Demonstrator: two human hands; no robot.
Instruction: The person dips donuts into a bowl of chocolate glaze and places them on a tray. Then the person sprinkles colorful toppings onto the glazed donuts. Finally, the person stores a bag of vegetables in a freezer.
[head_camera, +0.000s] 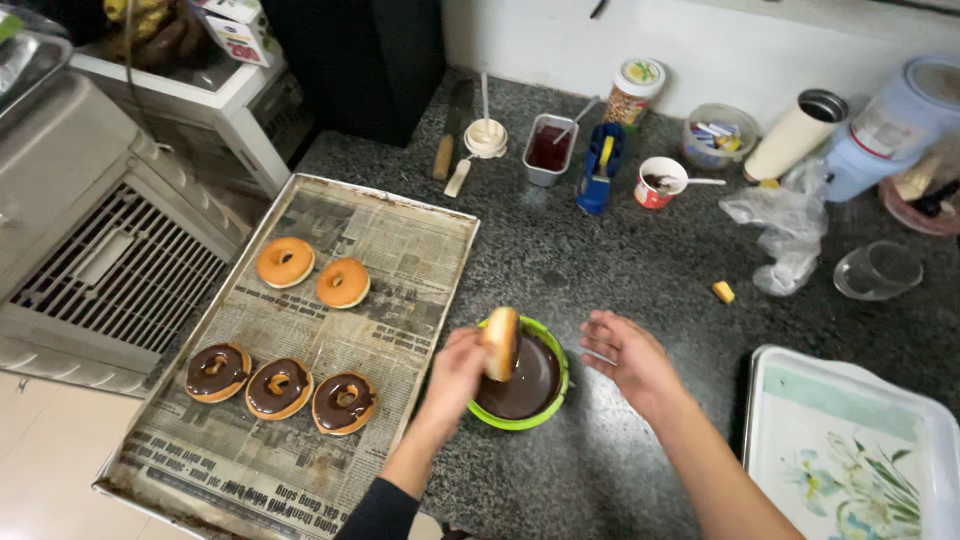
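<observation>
Fingers (470, 352) of left hand (455, 375) closed on a plain doughnut (501, 342) — held on edge over the green bowl (553, 398), flat faces turned left and right, ring standing near upright, top tipped slightly right, lower edge at or just above the dark chocolate glaze (520, 385); contact not clear.

Far left: metal baking tray (150, 455) lined with newspaper, long axis running from near-left to far-right. Two orange-glazed doughnuts (286, 262) side by side toward the far end, three chocolate-topped doughnuts (278, 388) in a row nearer, all lying flat, holes up.

Centre: green bowl on the dark speckled counter (600, 260), just right of the tray, roughly half full of glaze.

Right of bowl: right hand (628, 355) open, fingers spread and pointing left toward the bowl, holding nothing, hovering just beside the rim.

Along the back: small metal tin (548, 150) of dark red filling with a spoon in it, blue tape dispenser (598, 168), red-and-white cup (660, 183) with dark contents and a spoon, clear tub (720, 135) of small packets, crumpled plastic bag (785, 235), empty glass (878, 270).

Near right: white tray with floral print (850, 450) — nothing on the visible part.
</observation>
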